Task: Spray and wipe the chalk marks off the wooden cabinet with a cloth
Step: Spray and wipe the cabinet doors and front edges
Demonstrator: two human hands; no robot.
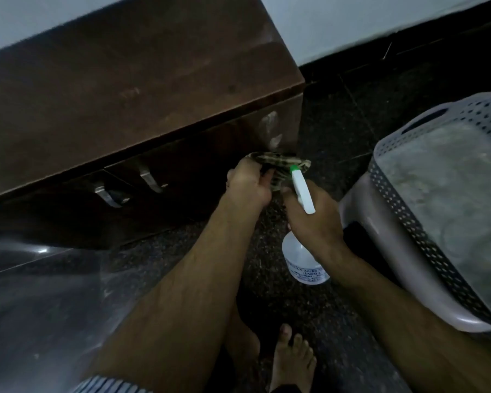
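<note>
A dark wooden cabinet (119, 89) fills the upper left. White chalk marks (270, 120) smear its front face near the right corner. My left hand (248, 184) grips a checked cloth (281, 163) just below the marks, close to the cabinet front. My right hand (312, 217) holds a clear spray bottle (304, 262) with a white trigger head and green nozzle (294, 168) aimed toward the cloth. The two hands are almost touching.
A grey perforated plastic basket (408, 211) stands close on the right. Two metal handles (149, 180) stick out of the cabinet front. The floor is dark speckled stone (338, 114). My bare feet (292, 361) are at the bottom, below the arms.
</note>
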